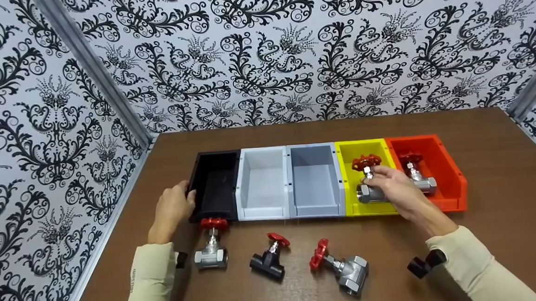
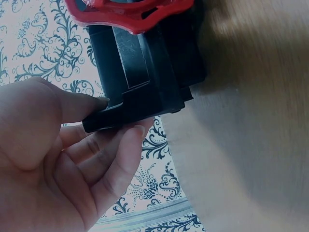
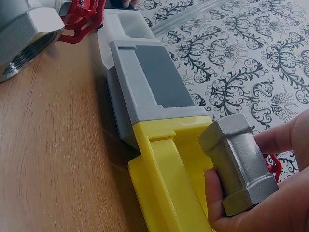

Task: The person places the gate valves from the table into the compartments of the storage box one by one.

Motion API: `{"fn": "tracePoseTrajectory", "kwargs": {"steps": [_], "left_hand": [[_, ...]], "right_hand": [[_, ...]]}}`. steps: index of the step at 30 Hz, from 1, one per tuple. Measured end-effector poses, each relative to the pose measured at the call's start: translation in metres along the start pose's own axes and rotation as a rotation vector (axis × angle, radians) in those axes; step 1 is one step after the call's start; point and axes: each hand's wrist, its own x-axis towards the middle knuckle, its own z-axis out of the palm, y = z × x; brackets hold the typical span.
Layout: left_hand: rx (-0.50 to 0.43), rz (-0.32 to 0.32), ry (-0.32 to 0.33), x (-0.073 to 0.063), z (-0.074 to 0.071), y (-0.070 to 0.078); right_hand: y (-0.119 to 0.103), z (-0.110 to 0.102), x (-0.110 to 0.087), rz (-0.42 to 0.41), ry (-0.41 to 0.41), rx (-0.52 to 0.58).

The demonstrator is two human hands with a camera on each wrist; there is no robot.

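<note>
My left hand (image 1: 173,206) pinches the side wall of the black bin (image 1: 217,153), thumb inside and fingers outside, as the left wrist view shows. My right hand (image 1: 398,193) grips a steel valve (image 1: 370,193) by its body, over the yellow bin (image 1: 360,144); its red handwheel (image 1: 366,162) points up and away. Another steel valve (image 1: 426,185) with a red handwheel lies in the red bin (image 1: 450,167), partly behind the right hand. In the right wrist view, the held valve's hexagonal-ended body (image 3: 240,162) is seen close up, its handwheel mostly hidden.
White (image 1: 265,213) and grey (image 1: 317,211) bins stand between the black and yellow ones, in one row. In front lie a steel valve (image 1: 211,257), a black valve (image 1: 268,265) and a larger steel valve (image 1: 353,274), all with red handwheels. Patterned walls (image 1: 271,52) enclose the table.
</note>
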Motion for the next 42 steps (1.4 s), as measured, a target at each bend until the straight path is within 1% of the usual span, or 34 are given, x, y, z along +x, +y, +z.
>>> {"fn": "tracePoseTrajectory", "kwargs": {"steps": [4,11,29,33,42], "left_hand": [[-0.001,0.000,0.000,0.000,0.001,0.000],[0.008,-0.008,-0.003,0.000,0.000,0.001],[-0.004,-0.034,-0.033,0.001,-0.001,0.001],[-0.010,-0.038,-0.033,0.001,-0.001,0.001],[-0.004,-0.002,-0.004,-0.001,0.000,0.000]], "right_hand": [[0.001,0.001,0.003,0.006,0.017,-0.006],[0.004,0.001,0.007,-0.018,0.010,0.010],[0.006,0.006,0.014,0.013,0.041,-0.014],[0.008,0.008,0.017,0.007,0.049,-0.016],[0.010,0.009,0.023,0.031,0.061,-0.050]]}}
